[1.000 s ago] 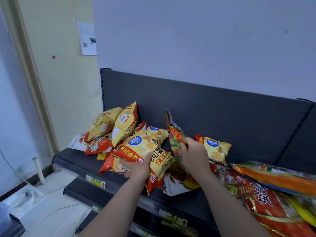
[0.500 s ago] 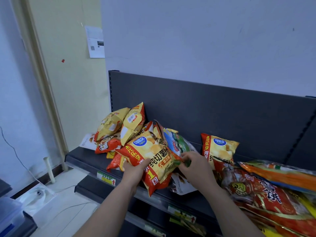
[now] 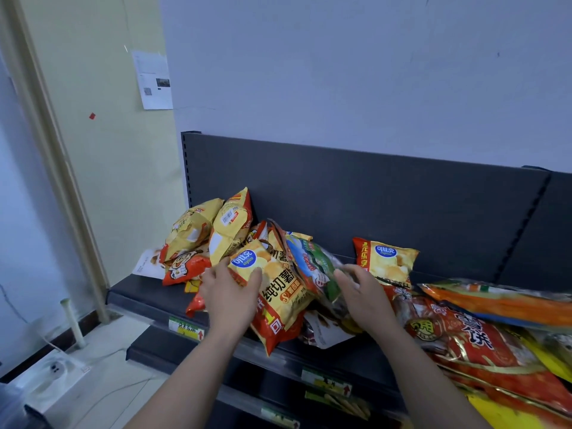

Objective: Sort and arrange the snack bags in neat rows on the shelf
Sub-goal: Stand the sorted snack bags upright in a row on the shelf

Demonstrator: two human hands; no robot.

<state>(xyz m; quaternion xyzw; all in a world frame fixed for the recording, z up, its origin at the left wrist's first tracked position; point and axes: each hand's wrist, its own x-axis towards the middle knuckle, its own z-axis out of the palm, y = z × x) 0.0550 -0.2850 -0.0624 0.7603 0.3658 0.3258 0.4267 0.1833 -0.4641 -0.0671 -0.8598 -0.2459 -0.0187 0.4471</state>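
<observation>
A heap of snack bags lies on the dark shelf [image 3: 139, 292]. My left hand [image 3: 227, 297] grips a yellow and red chip bag [image 3: 278, 295] by its upper left corner, thumb across the front. The bag hangs over the shelf's front edge. Leaning against it on the right is a green and blue bag [image 3: 311, 264]. My right hand [image 3: 363, 294] touches that bag's right edge with straightened fingers. Another yellow chip bag [image 3: 387, 261] stands upright against the back panel, just beyond my right hand.
Two yellow bags [image 3: 210, 226] and a red cartoon bag [image 3: 182, 267] are piled at the back left. Large red [image 3: 464, 339] and orange [image 3: 495, 301] bags fill the shelf's right side. Lower shelves sit below. A power strip [image 3: 55, 370] lies on the floor at left.
My right hand carried the green and blue bag left, laid it against the pile and loosened its pinch. My left hand slid up the yellow and red bag to its top corner.
</observation>
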